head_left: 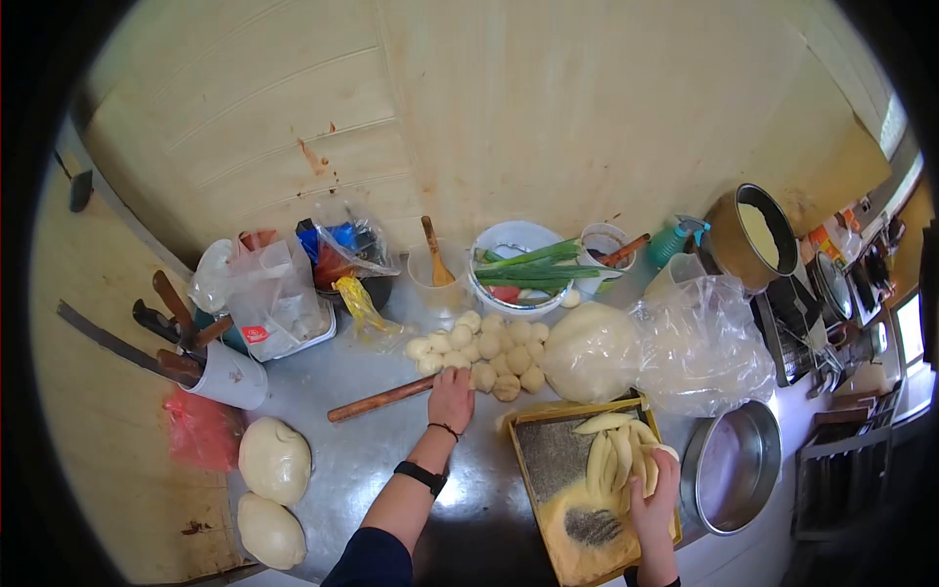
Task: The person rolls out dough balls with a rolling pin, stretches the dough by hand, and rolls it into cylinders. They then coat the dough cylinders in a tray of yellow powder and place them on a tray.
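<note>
My left hand (452, 399) is closed over the right end of a wooden rolling pin (380, 400), which lies slantwise on the metal table. Just beyond the fingers sits a cluster of small dough balls (507, 344). My right hand (657, 501) is over a shallow yellow-rimmed tray (541, 445), its fingers curled around a pale strip of dough (667, 452). Beside it in the tray lie several long dough strips (608, 460) and a spread of yellowish crumbs or flour (572, 548).
Two large dough lumps (275, 460) rest at left, near a white container of knives (235, 377). Plastic-covered dough (592, 352) and a round metal pan (696, 470) are at right. Along the wall stand a bowl with green onions (518, 235), a spray bottle (669, 245) and a pot (729, 245).
</note>
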Available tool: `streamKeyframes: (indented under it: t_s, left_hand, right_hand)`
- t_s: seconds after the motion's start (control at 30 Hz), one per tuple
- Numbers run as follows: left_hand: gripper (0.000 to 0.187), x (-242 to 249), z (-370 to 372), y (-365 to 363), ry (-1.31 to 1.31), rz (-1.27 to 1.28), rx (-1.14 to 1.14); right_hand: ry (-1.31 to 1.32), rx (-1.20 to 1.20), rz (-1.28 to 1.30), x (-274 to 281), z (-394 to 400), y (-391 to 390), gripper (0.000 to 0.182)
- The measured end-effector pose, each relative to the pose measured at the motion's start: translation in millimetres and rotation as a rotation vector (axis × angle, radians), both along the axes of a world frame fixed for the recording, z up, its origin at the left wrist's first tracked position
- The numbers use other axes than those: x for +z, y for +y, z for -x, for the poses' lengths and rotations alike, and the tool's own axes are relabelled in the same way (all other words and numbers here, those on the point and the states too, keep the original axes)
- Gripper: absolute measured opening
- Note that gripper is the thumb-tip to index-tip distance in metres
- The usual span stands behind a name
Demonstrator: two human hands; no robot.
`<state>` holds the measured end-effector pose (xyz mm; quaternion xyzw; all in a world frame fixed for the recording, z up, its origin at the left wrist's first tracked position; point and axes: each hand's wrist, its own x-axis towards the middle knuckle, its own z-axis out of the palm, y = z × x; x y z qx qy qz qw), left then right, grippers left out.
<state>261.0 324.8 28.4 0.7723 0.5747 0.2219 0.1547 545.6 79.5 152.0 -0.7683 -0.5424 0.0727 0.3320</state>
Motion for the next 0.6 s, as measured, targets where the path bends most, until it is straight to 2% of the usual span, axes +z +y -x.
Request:
streamKeyframes:
  t_s: [0.1, 0.13, 0.23, 0.27, 0.33, 0.4, 0.43, 0.47, 0.5, 0.53, 0.57, 0.6]
  left_hand:
    - [0.025, -3.6, 21.0, 2.4, -0.161, 0.035, -0.081]
    - [0.024, 9.2, 33.0, -9.6, -0.223, 0.048, -0.065]
    - [0.024, 91.6, 87.4, -79.3, -0.291, 0.037, -0.051]
    - [0.026, 105.9, 112.5, -109.0, -0.29, 0.029, -0.072]
    - [0.023, 133.0, 159.8, -171.1, -0.327, 0.194, -0.032]
    - [0.036, 125.1, 196.7, -220.1, -0.366, 0.22, -0.014]
    - [0.036, 118.7, 204.5, -232.5, -0.358, 0.223, -0.003]
    - [0.046, 115.1, 205.9, -238.6, -0.304, 0.304, -0.008]
    - [0.056, 107.6, 211.2, -247.7, -0.253, 0.386, -0.01]
    - [0.07, 60.7, 228.6, -260.7, -0.195, 0.413, -0.197]
    - [0.07, 62.2, 226.4, -262.1, -0.191, 0.41, -0.183]
    - [0.062, 63.2, 212.6, -257.9, 0.117, 0.258, -0.214]
  right_hand:
    - [0.006, 0.075, -0.019, 3.8, 23.1, 29.5, 0.048]
    - [0.021, 0.13, -0.037, 8.0, 33.6, 43.3, 0.048]
    - [0.036, 0.237, -0.085, 18.9, 73.2, 90.9, 0.048]
    - [0.071, 0.31, -0.095, 21.1, 88.7, 107.7, 0.048]
    - [0.098, 0.446, -0.073, 20.8, 125.5, 140.9, 0.048]
    - [0.085, 0.575, -0.012, 9.0, 169.3, 169.1, 0.047]
    - [0.079, 0.643, 0.013, -2.6, 192.6, 180.7, 0.045]
    - [0.089, 0.652, 0.014, -18.4, 218.9, 190.5, 0.045]
    - [-0.007, 0.654, -0.007, -37.9, 245.5, 199.0, 0.045]
    - [-0.104, 0.659, -0.031, -57.8, 265.7, 205.4, 0.044]
    - [-0.098, 0.672, -0.036, -81.4, 281.0, 211.3, 0.044]
    - [-0.227, 0.651, -0.054, -105.4, 294.4, 216.6, 0.044]
